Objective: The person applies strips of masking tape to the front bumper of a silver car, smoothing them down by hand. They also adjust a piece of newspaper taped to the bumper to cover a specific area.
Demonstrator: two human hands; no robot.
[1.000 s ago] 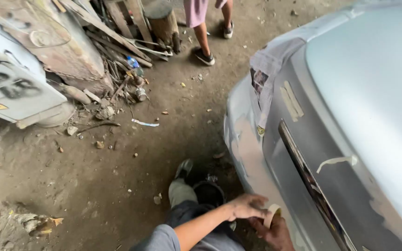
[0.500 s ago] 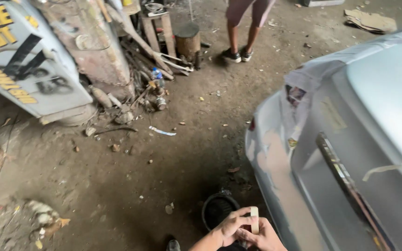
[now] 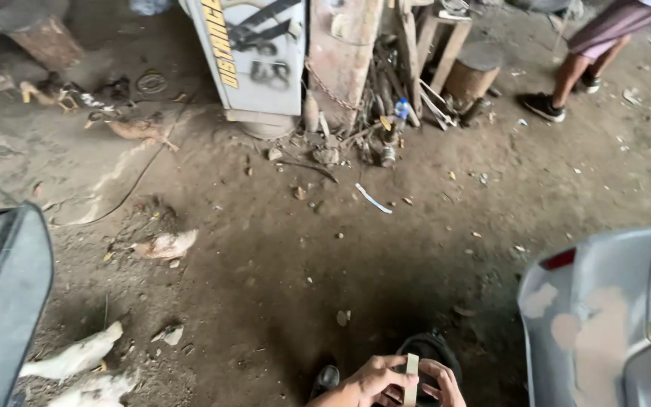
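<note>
At the bottom edge of the frame, the left hand and right hand meet over a small pale rectangular sanding block, held upright, fingers of both closed on it. The grey, filler-patched car body panel at lower right looks only partly smoothed, well apart from the block. A black round tub sits just behind the hands on the dirt floor.
</note>
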